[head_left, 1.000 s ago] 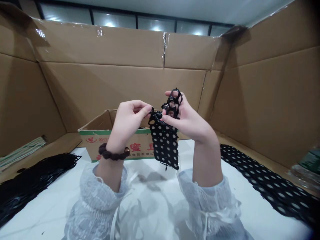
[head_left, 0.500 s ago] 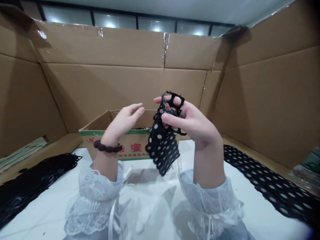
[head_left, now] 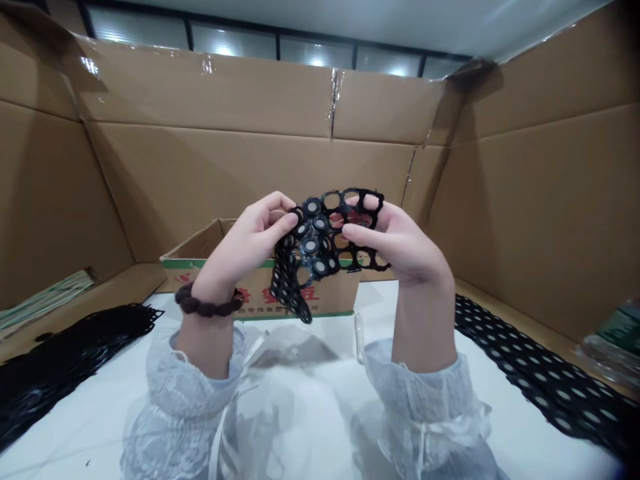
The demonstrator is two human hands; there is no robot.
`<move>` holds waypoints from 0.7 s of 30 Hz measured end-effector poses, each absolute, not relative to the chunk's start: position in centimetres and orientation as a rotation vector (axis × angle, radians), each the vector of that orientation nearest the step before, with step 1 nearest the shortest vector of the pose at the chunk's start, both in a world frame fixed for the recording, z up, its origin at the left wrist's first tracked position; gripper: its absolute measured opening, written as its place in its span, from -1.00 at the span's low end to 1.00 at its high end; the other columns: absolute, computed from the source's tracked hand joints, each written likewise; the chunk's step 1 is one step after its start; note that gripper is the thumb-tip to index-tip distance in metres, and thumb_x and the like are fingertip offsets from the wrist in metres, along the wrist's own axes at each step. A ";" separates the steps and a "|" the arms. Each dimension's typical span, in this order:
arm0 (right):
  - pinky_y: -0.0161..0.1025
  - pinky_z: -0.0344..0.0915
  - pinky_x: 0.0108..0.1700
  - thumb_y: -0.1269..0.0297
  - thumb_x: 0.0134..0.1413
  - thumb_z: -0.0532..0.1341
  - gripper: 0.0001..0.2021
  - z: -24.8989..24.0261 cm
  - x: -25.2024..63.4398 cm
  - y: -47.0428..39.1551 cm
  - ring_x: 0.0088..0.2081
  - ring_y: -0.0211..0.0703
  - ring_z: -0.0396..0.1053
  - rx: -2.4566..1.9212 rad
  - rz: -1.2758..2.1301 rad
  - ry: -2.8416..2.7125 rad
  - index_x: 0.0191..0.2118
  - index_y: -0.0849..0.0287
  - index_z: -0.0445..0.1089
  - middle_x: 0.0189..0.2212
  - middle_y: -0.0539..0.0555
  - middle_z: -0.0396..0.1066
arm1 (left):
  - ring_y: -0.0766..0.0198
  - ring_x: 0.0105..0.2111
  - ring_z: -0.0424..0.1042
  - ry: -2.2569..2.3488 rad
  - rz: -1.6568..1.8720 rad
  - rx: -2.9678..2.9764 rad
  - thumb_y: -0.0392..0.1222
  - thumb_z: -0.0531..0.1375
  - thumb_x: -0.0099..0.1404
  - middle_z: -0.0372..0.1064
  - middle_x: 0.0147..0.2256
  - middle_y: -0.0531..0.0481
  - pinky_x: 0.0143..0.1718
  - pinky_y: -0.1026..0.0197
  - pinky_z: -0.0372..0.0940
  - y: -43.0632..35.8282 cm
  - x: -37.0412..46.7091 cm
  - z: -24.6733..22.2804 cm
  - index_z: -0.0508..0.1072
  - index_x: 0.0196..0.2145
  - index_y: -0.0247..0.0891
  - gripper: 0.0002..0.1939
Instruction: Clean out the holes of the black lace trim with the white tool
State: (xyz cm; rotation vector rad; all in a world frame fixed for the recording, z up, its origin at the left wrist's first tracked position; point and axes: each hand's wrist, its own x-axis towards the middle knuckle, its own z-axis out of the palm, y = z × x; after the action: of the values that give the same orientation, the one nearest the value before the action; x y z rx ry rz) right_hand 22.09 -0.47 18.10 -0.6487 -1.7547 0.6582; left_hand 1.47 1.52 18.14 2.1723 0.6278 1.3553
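Between my hands is a black perforated sheet [head_left: 311, 245] of joined rings, some filled with round pieces that have pale centres. My left hand [head_left: 263, 230] pinches its left side, where the sheet folds and hangs down. My right hand [head_left: 395, 240] grips the right part between thumb and fingers; the rings there are hollow, and fingers show through them. The sheet is held in the air in front of an open cardboard box [head_left: 200, 252] with a green rim and red characters. What lies inside that box is mostly hidden.
A pile of black netted strips [head_left: 75, 360] lies on the left of the white table [head_left: 295, 400]. Dotted black sheets [head_left: 545, 367] are stacked on the right, near a clear plastic-wrapped item [head_left: 615, 340]. Tall cardboard walls [head_left: 250, 160] surround the table; pale strips [head_left: 45, 307] rest at far left.
My left hand has moved right and closed on the sheet's left side. The sheet, which hung from my right hand, is now spread out between both hands.
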 end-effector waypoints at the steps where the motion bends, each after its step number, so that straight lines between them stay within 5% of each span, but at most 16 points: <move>1: -0.15 0.32 -0.11 0.14 -0.14 0.30 -0.60 18.1 22.3 -0.4 -0.11 -0.09 0.35 -0.674 0.658 -1.754 -0.13 0.16 0.32 -0.17 0.09 0.39 | 0.38 -0.48 0.27 0.660 1.374 2.209 -0.13 0.09 0.25 0.30 -0.48 0.07 -0.47 0.37 0.15 1.4 1.5 18.2 0.31 -0.31 -0.26 -0.86; 7: -0.21 0.31 -0.14 0.12 -0.11 0.27 -0.61 18.2 21.4 -0.3 -0.17 -0.16 0.36 -0.685 0.634 -1.767 -0.14 0.21 0.36 -0.20 0.13 0.41 | 0.37 -0.52 0.25 0.746 1.343 2.332 -0.12 0.07 0.25 0.29 -0.52 0.07 -0.50 0.35 0.14 0.6 1.7 18.4 0.34 -0.29 -0.26 -0.83; 11: -0.28 0.29 -0.31 0.22 -0.07 0.24 -0.79 18.4 20.6 -0.7 -0.37 -0.25 0.34 -0.737 0.640 -1.892 -0.35 0.28 0.41 -0.41 0.08 0.42 | 0.35 -0.50 0.27 0.827 1.313 2.385 -0.09 0.05 0.25 0.31 -0.49 0.04 -0.51 0.34 0.14 0.4 1.4 18.6 0.36 -0.31 -0.27 -0.79; 21: -0.41 0.11 -0.54 0.40 -0.01 0.12 -0.93 18.5 19.0 -1.0 -0.55 -0.40 0.16 -0.789 0.585 -1.789 -0.44 0.25 0.33 -0.57 -0.03 0.26 | 0.28 -0.33 0.35 1.054 1.519 2.626 -0.21 0.08 0.20 0.40 -0.32 -0.02 -0.29 0.27 0.23 0.7 3.0 18.1 0.41 -0.28 -0.30 -0.83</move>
State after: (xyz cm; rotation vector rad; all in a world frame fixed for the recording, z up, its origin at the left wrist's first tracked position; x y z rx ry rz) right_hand 18.97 -1.04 18.47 -0.7886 -1.7892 0.5848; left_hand 2.97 0.74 18.11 2.6260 1.0538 1.5187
